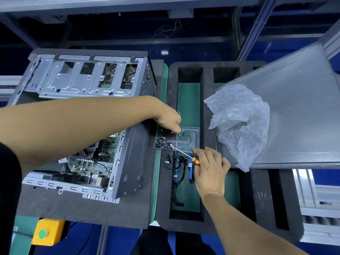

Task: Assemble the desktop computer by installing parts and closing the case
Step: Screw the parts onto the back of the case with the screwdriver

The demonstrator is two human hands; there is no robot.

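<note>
The open computer case lies on its side at the left, its motherboard showing inside. A clear plastic tray with several small black screws sits in the foam tray's green slot. My left hand reaches across the case and its curled fingertips dip into the screws; what they pinch is hidden. My right hand grips an orange-handled screwdriver, whose tip points at the screws. The grey side panel leans at the right.
A black foam tray with several slots holds blue and black cables. Crumpled clear plastic wrap lies on the side panel. A yellow box with a green button sits at the lower left. Aluminium framing surrounds the bench.
</note>
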